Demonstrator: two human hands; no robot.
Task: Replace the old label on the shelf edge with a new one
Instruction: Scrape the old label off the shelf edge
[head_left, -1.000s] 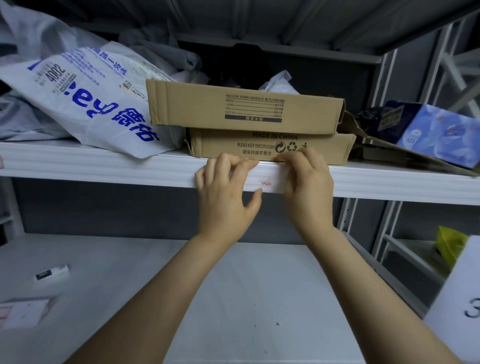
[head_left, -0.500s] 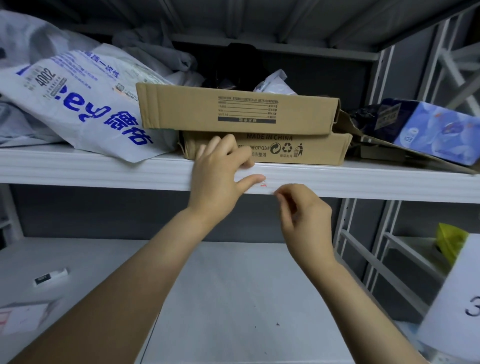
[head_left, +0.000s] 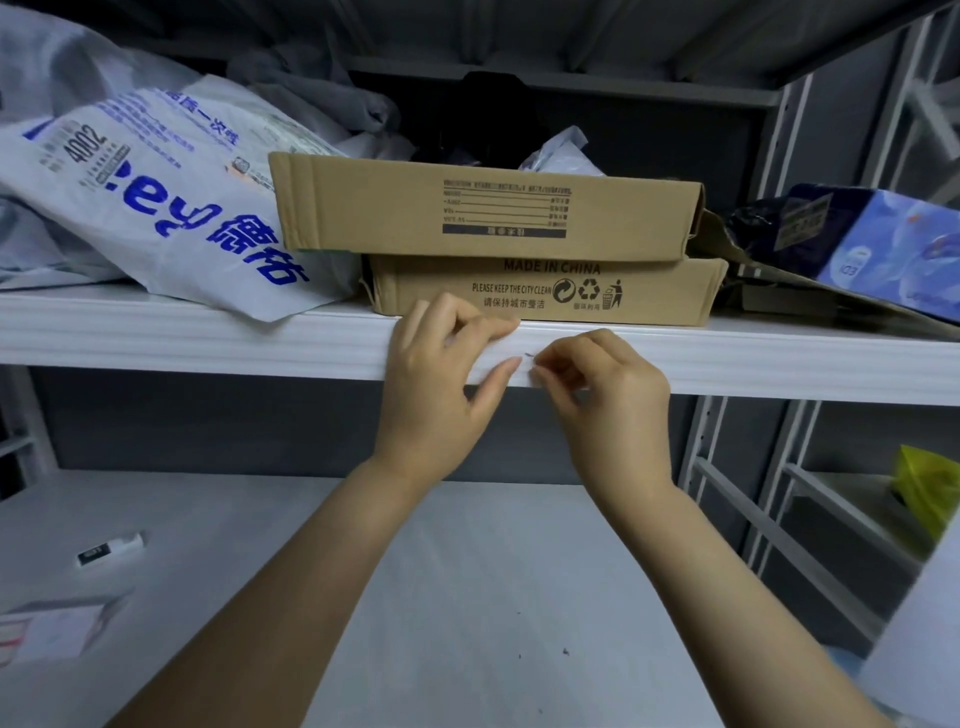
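On the shelf edge (head_left: 208, 343), left hand (head_left: 436, 384) presses spread; right hand (head_left: 608, 395) pinches the label (head_left: 527, 359)

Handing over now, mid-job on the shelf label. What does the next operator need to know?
Left hand: rests on the shelf edge, thumb pressed to its front face.
Right hand: fingers pinch at the old label, which is mostly hidden.
Done: peeling apparently begun; the label is not off.
To do: strip it and fit the new one. No new label is clearly in view; a white sheet lies on the lower shelf.
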